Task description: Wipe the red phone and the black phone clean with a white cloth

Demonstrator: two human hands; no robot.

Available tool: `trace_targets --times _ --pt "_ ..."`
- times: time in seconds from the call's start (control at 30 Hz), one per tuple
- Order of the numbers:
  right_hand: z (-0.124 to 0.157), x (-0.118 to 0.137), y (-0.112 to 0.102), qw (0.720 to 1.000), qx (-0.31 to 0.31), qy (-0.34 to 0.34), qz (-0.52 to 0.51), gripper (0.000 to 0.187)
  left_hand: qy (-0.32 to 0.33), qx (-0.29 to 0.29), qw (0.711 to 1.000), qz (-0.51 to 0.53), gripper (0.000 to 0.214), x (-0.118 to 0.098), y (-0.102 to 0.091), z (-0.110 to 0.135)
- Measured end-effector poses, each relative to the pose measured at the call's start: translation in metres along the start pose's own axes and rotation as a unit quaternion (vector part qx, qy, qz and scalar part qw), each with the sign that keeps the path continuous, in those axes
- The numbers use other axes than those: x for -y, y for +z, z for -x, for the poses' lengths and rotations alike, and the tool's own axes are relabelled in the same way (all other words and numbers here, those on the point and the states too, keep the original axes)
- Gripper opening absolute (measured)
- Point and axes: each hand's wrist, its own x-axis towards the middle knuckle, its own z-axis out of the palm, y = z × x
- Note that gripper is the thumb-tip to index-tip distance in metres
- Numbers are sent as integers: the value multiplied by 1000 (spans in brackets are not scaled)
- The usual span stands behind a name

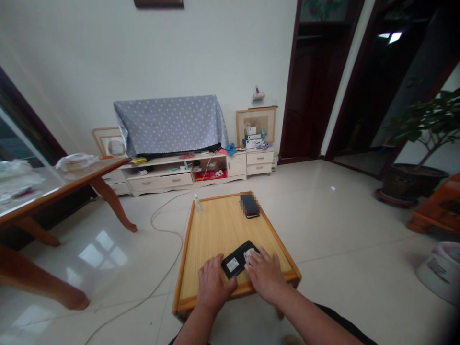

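A low wooden table stands on the tiled floor before me. A black flat device with a white label lies near its front edge. My left hand rests at the device's near left corner, fingers curled against it. My right hand lies over the device's right end, fingers pressed down on a small white cloth or wipe. A second dark device sits at the table's far right corner. A small clear bottle stands at the far left corner.
A larger wooden table with a glass top stands at the left. A white cable trails across the floor. A TV cabinet with a covered screen lines the far wall. A potted plant and a white bin are at the right.
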Motion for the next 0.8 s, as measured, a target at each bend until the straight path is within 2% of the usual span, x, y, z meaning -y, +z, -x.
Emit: trace_targets --times 0.07,0.13,0.2,0.3,0.37,0.57,0.63,0.73,0.8 --pt "10 11 8 997 21 -63 -31 52 0 3 1000 -2 67 1 1 0" --pt "14 16 12 993 36 -97 -50 52 1 6 1000 -2 65 1 1 0" --pt "8 13 8 996 33 -74 -41 52 0 4 1000 -4 64 -1 0 0" --pt "-9 2 -4 1000 4 18 -7 51 -4 2 1000 -5 67 -3 -2 0" --pt "-13 2 -7 999 -3 41 0 52 -2 4 1000 1 67 -3 -3 0" --pt "4 28 12 992 53 -102 -56 56 2 3 1000 10 60 2 -1 2" --pt "-1 27 9 995 46 -82 -46 55 1 0 1000 9 60 1 -1 2" --pt "-16 18 -2 1000 15 8 -19 54 -1 3 1000 4 64 -4 -4 1" --pt "-21 17 -4 1000 7 27 -13 53 -8 9 1000 -2 66 -5 -5 1"
